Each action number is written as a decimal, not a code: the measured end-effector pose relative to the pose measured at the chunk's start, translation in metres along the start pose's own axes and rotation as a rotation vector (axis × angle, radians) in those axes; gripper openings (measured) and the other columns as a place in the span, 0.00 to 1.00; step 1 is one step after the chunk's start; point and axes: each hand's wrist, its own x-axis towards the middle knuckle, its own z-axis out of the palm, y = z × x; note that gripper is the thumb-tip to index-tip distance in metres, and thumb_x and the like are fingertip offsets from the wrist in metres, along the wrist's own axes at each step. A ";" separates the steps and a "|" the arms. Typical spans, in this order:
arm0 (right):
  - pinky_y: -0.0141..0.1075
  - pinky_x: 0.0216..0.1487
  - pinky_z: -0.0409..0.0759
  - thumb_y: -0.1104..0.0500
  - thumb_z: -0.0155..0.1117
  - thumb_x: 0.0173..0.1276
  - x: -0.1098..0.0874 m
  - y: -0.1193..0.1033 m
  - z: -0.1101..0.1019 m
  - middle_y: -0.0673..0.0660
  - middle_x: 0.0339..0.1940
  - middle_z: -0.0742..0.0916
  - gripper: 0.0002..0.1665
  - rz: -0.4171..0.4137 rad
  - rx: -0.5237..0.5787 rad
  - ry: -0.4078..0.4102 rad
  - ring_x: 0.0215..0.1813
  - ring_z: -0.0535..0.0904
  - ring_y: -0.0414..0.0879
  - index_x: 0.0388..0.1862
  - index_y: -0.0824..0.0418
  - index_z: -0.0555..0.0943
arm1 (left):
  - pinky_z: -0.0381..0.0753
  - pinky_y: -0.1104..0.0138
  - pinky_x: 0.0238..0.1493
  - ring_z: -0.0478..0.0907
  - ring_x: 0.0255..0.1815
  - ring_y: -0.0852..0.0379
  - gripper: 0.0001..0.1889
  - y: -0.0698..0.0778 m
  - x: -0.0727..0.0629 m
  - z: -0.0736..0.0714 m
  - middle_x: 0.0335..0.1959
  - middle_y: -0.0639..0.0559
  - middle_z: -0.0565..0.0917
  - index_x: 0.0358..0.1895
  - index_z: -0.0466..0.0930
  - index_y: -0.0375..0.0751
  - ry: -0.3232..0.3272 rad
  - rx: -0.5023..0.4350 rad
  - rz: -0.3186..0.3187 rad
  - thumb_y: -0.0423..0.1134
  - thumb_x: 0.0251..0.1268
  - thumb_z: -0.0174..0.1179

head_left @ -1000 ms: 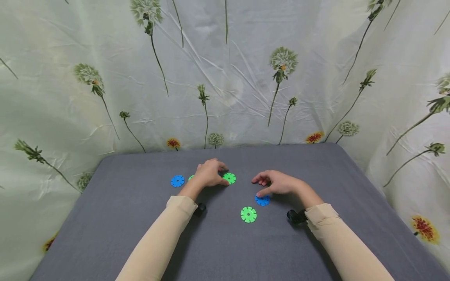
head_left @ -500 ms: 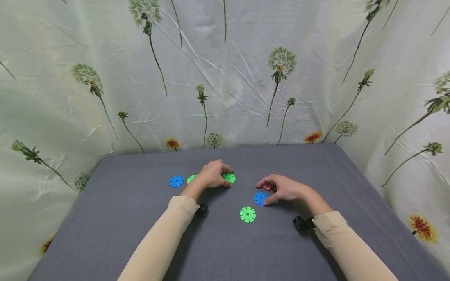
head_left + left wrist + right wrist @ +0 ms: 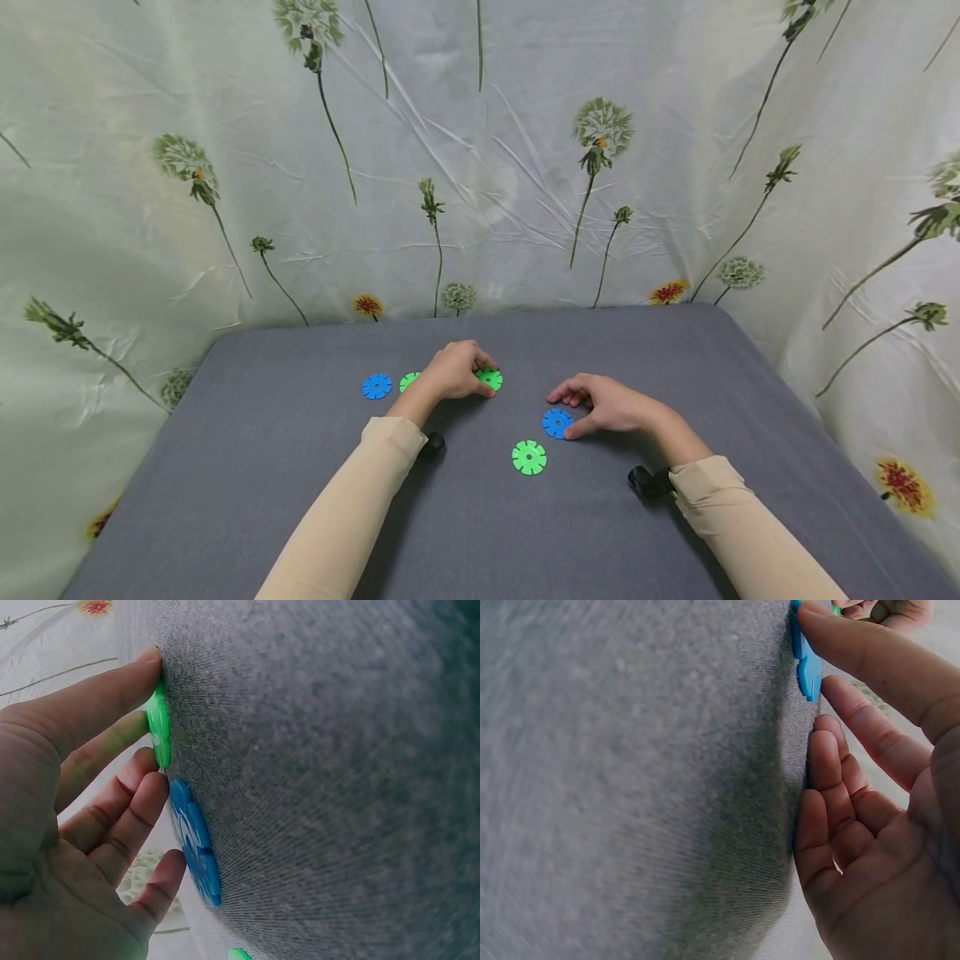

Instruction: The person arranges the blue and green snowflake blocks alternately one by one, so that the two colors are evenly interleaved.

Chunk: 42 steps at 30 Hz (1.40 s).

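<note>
Grey cloth [image 3: 465,517] is supporting the right blue disc [image 3: 552,417], less covered now that the right hand [image 3: 611,404] is sitting farther right, apparently easing off: fingers relaxed, gripping nothing, thumb at the disc's near edge. The left hand [image 3: 450,372], loosely spread, is bracketing a far green disc [image 3: 491,381] without visibly pinching. Left wrist's view is revealing another blue disc [image 3: 199,851], which that hand is hiding from the head view.

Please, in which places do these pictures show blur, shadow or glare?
Head view: mostly sharp, with soft shadows beside the sleeves on the cloth and pale sheen on the curtain; left wrist view: cloth dark and soft toward the right edge; right wrist view: cloth blurred at left, a dark shadow beside the right hand.
</note>
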 end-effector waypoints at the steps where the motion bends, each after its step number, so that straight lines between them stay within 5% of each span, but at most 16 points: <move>1: 0.36 0.54 0.76 0.55 0.85 0.61 0.000 0.001 0.001 0.53 0.51 0.86 0.29 -0.001 0.001 0.003 0.52 0.78 0.43 0.61 0.59 0.87 | 0.80 0.53 0.60 0.82 0.55 0.51 0.21 0.000 0.000 0.000 0.52 0.51 0.86 0.58 0.93 0.53 0.001 -0.001 -0.001 0.46 0.61 0.82; 26: 0.39 0.58 0.78 0.56 0.85 0.62 -0.002 0.002 0.005 0.53 0.52 0.87 0.21 -0.018 0.008 0.042 0.53 0.79 0.44 0.54 0.55 0.90 | 0.83 0.57 0.57 0.82 0.52 0.53 0.21 -0.001 0.000 0.002 0.51 0.52 0.86 0.57 0.93 0.52 0.011 -0.034 -0.019 0.45 0.60 0.82; 42: 0.34 0.48 0.73 0.63 0.84 0.60 0.002 0.000 0.005 0.53 0.40 0.80 0.24 -0.049 0.096 0.006 0.45 0.74 0.46 0.50 0.61 0.80 | 0.83 0.56 0.57 0.82 0.52 0.53 0.21 -0.003 -0.001 0.004 0.51 0.52 0.86 0.57 0.93 0.53 0.012 -0.040 -0.032 0.45 0.60 0.82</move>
